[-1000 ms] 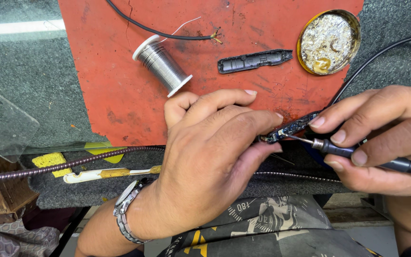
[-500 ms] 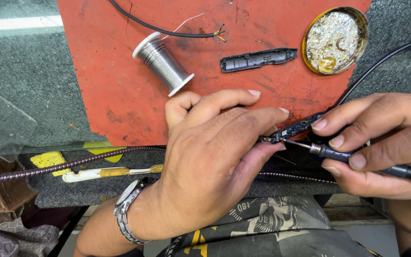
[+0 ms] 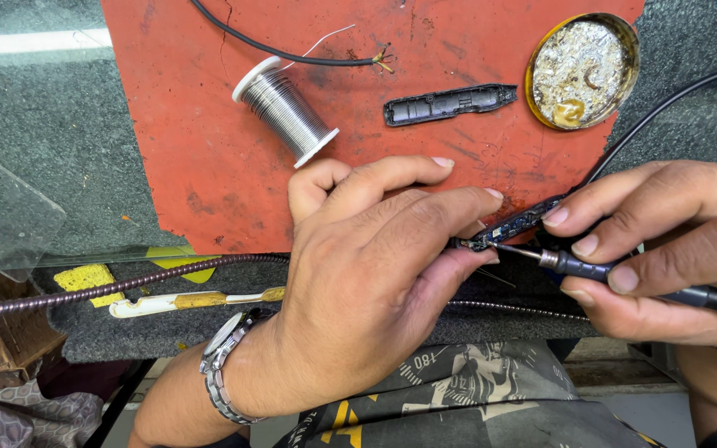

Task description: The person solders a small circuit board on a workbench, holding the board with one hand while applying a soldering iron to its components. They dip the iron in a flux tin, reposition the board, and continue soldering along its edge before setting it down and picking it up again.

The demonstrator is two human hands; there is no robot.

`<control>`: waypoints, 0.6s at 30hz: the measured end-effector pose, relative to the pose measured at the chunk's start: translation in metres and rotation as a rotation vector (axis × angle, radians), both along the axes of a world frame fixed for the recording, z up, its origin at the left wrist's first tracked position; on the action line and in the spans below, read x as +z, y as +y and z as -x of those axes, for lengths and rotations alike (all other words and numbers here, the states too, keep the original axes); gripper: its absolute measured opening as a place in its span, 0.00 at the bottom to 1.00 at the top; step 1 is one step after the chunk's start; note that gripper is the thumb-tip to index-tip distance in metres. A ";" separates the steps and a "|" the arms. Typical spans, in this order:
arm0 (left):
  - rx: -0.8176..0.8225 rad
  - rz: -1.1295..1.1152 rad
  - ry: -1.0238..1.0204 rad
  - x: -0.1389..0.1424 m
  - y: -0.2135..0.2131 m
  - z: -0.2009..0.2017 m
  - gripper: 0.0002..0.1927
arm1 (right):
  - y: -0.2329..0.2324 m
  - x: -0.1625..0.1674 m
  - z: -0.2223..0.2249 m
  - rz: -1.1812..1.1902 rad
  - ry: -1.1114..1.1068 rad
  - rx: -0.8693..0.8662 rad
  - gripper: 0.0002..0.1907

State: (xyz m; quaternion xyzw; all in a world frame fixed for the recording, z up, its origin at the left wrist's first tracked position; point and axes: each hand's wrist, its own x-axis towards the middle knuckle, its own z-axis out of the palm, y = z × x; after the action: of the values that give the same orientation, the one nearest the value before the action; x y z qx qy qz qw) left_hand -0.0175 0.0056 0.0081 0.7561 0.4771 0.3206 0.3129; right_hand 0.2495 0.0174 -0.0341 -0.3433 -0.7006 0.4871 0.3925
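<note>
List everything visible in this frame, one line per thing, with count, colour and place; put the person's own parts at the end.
small circuit board: 1, dark blue, pinched between both hands
soldering iron: 1, dark, in the right hand, tip at the board
mat: 1, red, worn, on the grey bench top
solder spool: 1, silver wire on a white reel, lying on the mat
plastic casing half: 1, black, on the mat, upper middle
round tin: 1, yellow rim, greyish residue inside, upper right
cable with bared wires: 1, black, top of the mat
flexible metal hose: 1, dark, along the bench edge
wristwatch: 1, silver, left wrist
left hand: 1, fingers steady the board
right hand: 1, grips the iron
</note>
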 end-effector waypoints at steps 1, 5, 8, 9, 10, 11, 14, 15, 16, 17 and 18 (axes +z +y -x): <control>0.000 0.000 -0.002 0.000 0.000 0.000 0.19 | 0.000 0.000 0.000 0.000 -0.001 0.002 0.15; -0.001 -0.002 -0.001 0.000 0.000 0.000 0.19 | 0.001 0.003 0.002 0.005 -0.005 -0.008 0.15; 0.000 0.003 -0.003 0.000 0.000 0.000 0.20 | -0.002 0.005 0.005 0.026 0.003 -0.045 0.16; 0.000 0.005 -0.003 0.000 0.001 -0.001 0.20 | -0.002 0.005 0.005 0.021 0.001 -0.037 0.16; 0.001 0.007 -0.003 0.000 0.001 -0.001 0.20 | -0.001 0.005 0.005 0.019 0.000 -0.032 0.16; 0.000 0.004 -0.002 0.000 0.001 0.000 0.20 | -0.001 0.005 0.005 0.016 -0.002 -0.027 0.16; -0.001 -0.001 -0.002 0.000 0.000 0.000 0.19 | -0.001 0.006 0.005 0.016 -0.004 -0.025 0.16; 0.000 -0.001 -0.002 0.000 0.000 0.000 0.19 | 0.000 0.006 0.006 0.014 -0.006 -0.024 0.16; 0.001 -0.001 -0.002 0.000 0.000 0.000 0.19 | -0.001 0.006 0.006 0.013 -0.005 -0.027 0.16; 0.002 -0.001 -0.003 0.000 0.000 0.000 0.19 | -0.001 0.006 0.006 0.011 -0.005 -0.029 0.16; 0.004 -0.001 -0.003 0.000 0.000 0.000 0.19 | -0.001 0.006 0.006 0.012 -0.003 -0.033 0.16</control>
State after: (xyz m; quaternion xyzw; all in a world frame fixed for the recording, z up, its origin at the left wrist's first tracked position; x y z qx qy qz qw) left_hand -0.0174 0.0053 0.0078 0.7549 0.4779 0.3224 0.3128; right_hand 0.2431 0.0165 -0.0279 -0.3580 -0.6926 0.4839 0.3974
